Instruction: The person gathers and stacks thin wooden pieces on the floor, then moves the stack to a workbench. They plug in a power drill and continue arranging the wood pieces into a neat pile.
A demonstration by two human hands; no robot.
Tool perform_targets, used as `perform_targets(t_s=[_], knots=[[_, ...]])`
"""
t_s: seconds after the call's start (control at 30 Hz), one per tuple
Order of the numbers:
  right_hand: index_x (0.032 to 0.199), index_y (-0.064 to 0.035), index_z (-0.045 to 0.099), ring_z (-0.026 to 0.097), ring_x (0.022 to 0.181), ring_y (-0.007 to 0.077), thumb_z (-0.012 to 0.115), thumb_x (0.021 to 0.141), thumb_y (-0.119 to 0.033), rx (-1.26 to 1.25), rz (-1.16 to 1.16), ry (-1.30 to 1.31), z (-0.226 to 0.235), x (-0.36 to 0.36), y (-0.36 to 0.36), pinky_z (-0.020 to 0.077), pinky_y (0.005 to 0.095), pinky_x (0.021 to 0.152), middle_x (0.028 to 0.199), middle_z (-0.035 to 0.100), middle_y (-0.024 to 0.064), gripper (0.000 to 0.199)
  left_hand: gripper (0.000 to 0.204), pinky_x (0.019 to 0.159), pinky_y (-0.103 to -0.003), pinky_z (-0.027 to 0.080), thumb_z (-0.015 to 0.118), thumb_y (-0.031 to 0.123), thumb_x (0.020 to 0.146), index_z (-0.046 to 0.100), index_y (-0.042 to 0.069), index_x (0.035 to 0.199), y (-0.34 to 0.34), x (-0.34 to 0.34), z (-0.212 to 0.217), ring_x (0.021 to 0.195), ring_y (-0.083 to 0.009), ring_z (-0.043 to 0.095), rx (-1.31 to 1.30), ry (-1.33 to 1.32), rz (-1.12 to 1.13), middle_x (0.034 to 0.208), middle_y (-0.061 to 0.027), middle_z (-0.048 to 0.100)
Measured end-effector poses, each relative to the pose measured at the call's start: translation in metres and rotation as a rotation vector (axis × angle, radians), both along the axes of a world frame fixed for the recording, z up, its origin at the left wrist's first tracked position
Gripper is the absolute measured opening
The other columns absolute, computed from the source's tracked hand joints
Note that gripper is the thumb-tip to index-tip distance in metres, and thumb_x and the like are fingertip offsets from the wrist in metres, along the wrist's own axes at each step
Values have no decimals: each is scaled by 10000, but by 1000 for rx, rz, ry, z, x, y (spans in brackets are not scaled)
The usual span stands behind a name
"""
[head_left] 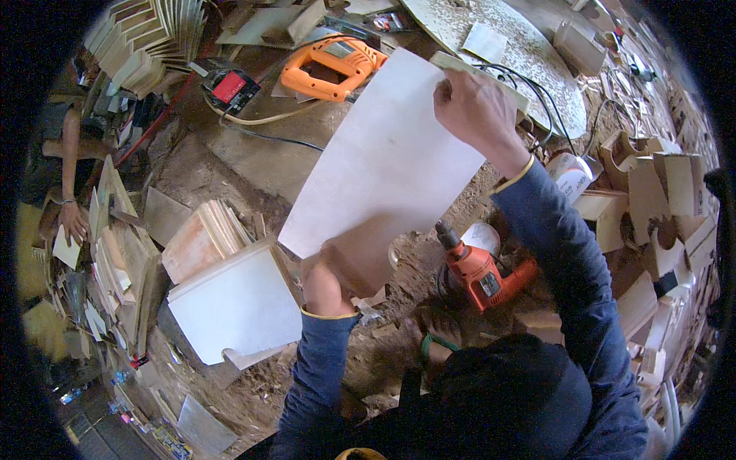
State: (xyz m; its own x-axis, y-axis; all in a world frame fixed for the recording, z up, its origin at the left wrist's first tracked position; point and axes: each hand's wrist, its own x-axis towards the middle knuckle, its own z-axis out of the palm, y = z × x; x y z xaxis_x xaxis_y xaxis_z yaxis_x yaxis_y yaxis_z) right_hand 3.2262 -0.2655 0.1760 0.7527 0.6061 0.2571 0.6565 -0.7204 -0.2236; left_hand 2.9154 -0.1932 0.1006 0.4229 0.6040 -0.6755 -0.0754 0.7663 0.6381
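I hold up a pale, tapered wooden panel (383, 153), tilted, in front of me. My right hand (479, 115) is closed on its upper right edge, thumb and fingers pinching it. Below, at the panel's near end, my left hand (325, 282) grips it, and most of its fingers are hidden. An orange-red power drill (483, 280) lies on the ground under my right forearm. Just left of my left hand rests a white-faced panel (234, 303), with a stack of similar panels (205, 244) behind it.
An orange jigsaw (333, 69) with a cable lies beyond the panel. A large round board (529, 46) with shavings stands at the far right. Wooden pieces (655, 192) are heaped at right. Another person's hand (73, 222) touches a small piece at far left.
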Motion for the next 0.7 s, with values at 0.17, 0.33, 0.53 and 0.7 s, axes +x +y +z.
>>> perform_targets(t_s=[0.17,0.33,0.53,0.7], knots=[[970,-75,753,723,784,365,573,857,-315,-106,-3,52,-11,10,-5,573,489,704,820,728,193,321,303,886,-407,530,555,209,1023,631,-36,1184,-3,-12,-24,1017,-248,653,50,-16,-89,1112,-123,676],[950,-53,744,723,872,378,577,851,-372,-127,-89,301,-45,10,-9,575,484,772,900,740,191,374,306,809,-388,550,578,224,1036,650,-57,1132,9,-17,-45,930,-229,670,315,176,-94,1057,-127,696],[1082,-30,708,714,951,427,591,854,-339,-76,-70,389,-72,22,-16,575,506,838,1028,736,218,401,300,753,-375,563,596,201,1024,631,-70,1148,27,-1,-52,871,-227,684,405,236,-173,1048,-138,700],[1274,-67,608,631,1134,427,664,918,-284,391,92,113,-83,-4,-79,528,480,942,1231,663,223,421,350,868,-435,573,613,171,1003,587,-53,1271,37,11,-44,989,-300,699,349,325,-135,1156,-173,689]])
